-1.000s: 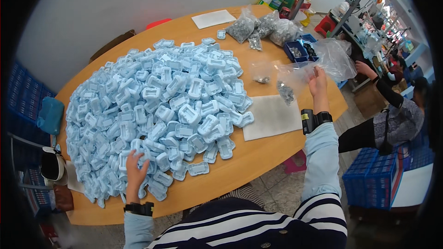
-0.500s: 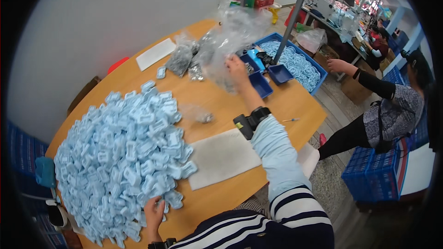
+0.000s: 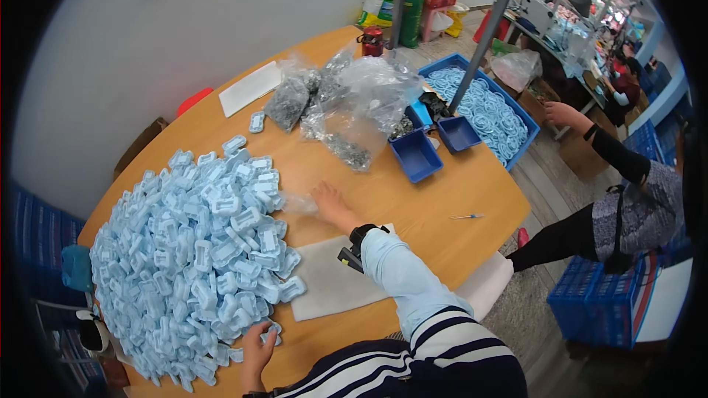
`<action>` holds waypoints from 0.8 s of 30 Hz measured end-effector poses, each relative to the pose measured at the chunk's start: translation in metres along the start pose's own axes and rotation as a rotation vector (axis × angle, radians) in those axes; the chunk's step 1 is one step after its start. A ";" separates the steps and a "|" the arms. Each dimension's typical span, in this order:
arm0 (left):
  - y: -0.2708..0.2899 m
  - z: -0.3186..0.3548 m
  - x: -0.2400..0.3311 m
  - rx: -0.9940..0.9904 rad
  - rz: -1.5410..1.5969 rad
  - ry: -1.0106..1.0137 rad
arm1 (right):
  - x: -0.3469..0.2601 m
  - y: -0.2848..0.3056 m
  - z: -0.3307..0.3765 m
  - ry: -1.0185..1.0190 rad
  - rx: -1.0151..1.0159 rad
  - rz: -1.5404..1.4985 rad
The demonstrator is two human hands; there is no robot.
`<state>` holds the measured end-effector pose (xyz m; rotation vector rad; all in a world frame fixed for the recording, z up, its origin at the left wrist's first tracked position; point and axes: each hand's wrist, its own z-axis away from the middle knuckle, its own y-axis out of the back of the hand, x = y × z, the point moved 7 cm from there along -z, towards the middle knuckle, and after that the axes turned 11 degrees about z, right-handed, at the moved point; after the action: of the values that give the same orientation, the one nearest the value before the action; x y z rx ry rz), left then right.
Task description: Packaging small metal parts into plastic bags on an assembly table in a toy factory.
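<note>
A big heap of light blue plastic pieces (image 3: 184, 265), each a rounded block with a recessed window, covers the left of the table. At its near right edge my left hand (image 3: 257, 354) curls its fingers and thumb about one loose piece (image 3: 273, 334). My right hand (image 3: 335, 206) reaches across to the heap's right side, fingers spread over a small clear plastic bag (image 3: 297, 204); the bag's other end is hidden beneath the hand. Farther back lie large clear plastic bags (image 3: 376, 92) with small grey metal parts in them, apart from both hands.
A white mat (image 3: 332, 280) lies under my right forearm. Two dark blue bins (image 3: 417, 158) and a blue crate of light blue rings (image 3: 479, 114) stand at the right, by a grey metal frame (image 3: 483, 40). A pen (image 3: 466, 216) lies near the right edge. A co-worker (image 3: 638, 199) stands beyond.
My right hand has let go of the large clear bag and come back to the small bag. The large bag has settled on the table. My left hand has shifted slightly right.
</note>
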<state>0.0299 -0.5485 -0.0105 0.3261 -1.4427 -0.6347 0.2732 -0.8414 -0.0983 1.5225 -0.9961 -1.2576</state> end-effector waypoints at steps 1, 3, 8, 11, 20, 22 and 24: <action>-0.005 0.001 -0.004 0.015 0.029 0.017 | -0.005 -0.008 -0.008 0.021 -0.056 -0.013; -0.011 0.005 -0.014 0.023 0.042 0.071 | -0.005 -0.018 -0.016 -0.028 -0.111 -0.247; -0.022 -0.003 -0.020 -0.042 -0.045 0.087 | 0.018 0.005 -0.049 -0.298 -0.101 -0.579; -0.053 -0.031 -0.020 -0.152 0.009 0.018 | 0.085 0.019 -0.073 -0.283 0.027 -0.674; -0.121 -0.109 0.016 -0.299 -0.434 -0.303 | 0.148 0.014 0.025 -0.316 0.048 -0.432; -0.128 -0.130 0.014 -0.306 -0.527 -0.346 | 0.149 -0.013 0.085 -0.410 -0.012 -0.401; -0.133 -0.142 -0.008 -0.318 -0.579 -0.369 | 0.141 -0.019 0.141 -0.474 0.161 -0.389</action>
<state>0.1421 -0.6727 -0.1100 0.3907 -1.5676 -1.4368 0.1572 -0.9902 -0.1650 1.6298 -1.1525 -1.9155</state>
